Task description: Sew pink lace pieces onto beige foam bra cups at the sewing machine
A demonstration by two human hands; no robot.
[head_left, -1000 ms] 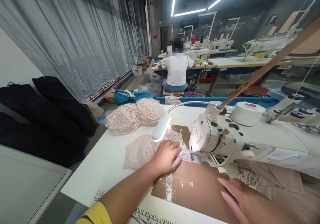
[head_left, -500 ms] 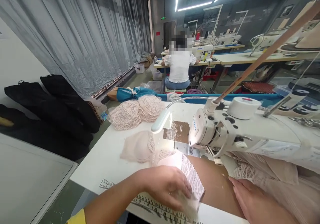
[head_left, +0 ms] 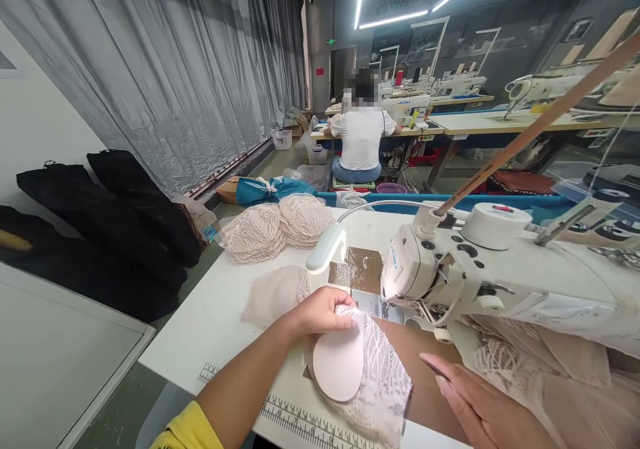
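Observation:
My left hand [head_left: 323,315] is closed on the upper edge of a pale lace bra cup [head_left: 383,362], its thumb on top. A smooth, rounded foam pad [head_left: 340,362] lies against the cup's inner side. To the right, my right hand [head_left: 473,392] grips a thin pointed metal tool [head_left: 431,365]; most of it is hidden by the fingers, so its kind is unclear. Behind my left hand, a sheer beige cup piece [head_left: 275,295] lies on the white table [head_left: 200,332]. The sewing machine's head [head_left: 403,262] stands just beyond the lace cup.
Stacked lace cups [head_left: 255,232] sit at the table's far left. A lit lamp [head_left: 325,249] on a bent neck hangs beside the machine. Sheer beige fabric [head_left: 575,382] is heaped at the right. A printed ruler [head_left: 305,422] runs along the front edge. Farther off, a person [head_left: 363,135] sits at another machine.
My left hand has moved up from the lower lace to the cup's upper edge, exposing the pad. My right hand has shifted slightly left with the pointed tool.

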